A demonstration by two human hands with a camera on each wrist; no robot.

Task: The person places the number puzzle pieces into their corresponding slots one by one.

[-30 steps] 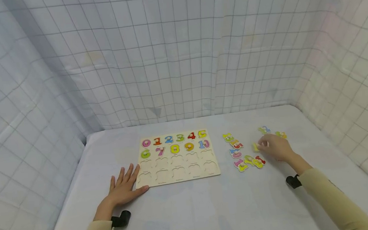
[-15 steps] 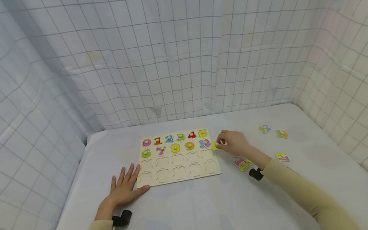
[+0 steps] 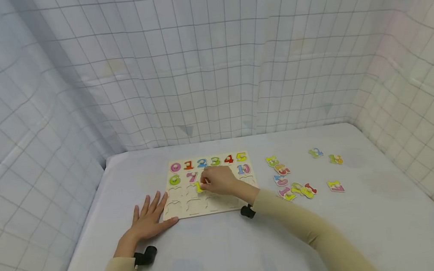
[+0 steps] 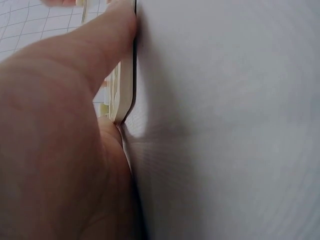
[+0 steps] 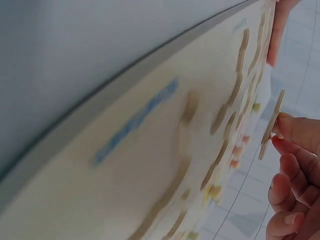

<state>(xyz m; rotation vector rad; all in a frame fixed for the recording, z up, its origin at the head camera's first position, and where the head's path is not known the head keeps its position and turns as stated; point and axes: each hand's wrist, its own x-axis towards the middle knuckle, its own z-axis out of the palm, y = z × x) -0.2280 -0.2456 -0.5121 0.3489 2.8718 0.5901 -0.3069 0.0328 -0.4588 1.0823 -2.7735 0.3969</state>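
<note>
A wooden number puzzle board (image 3: 198, 211) lies flat, its two far rows filled with colourful knobbed numbers and its two near rows showing cut-out recesses. My right hand (image 3: 222, 180) is over the middle of the board, covering some numbers and recesses. Between thumb and finger it pinches a yellow number puzzle piece (image 3: 199, 188); in the right wrist view this piece (image 5: 272, 125) appears edge-on, raised off the board. My left hand (image 3: 148, 220) lies flat with fingers spread at the board's near left corner. Its thumb meets the board's edge (image 4: 126, 85) in the left wrist view.
Several loose number pieces (image 3: 281, 180) lie in a cluster right of the board, some overlapping. Farther right are a blue-and-green piece (image 3: 315, 152), a green-and-orange piece (image 3: 335, 159) and a yellow-and-pink piece (image 3: 335, 186). A grid-patterned curtain (image 3: 215, 67) encloses the white table (image 3: 227, 255).
My right hand has carried the yellow number piece left from the loose pieces, past the board's right edge, to over the board's middle. The left hand has stayed in place.
</note>
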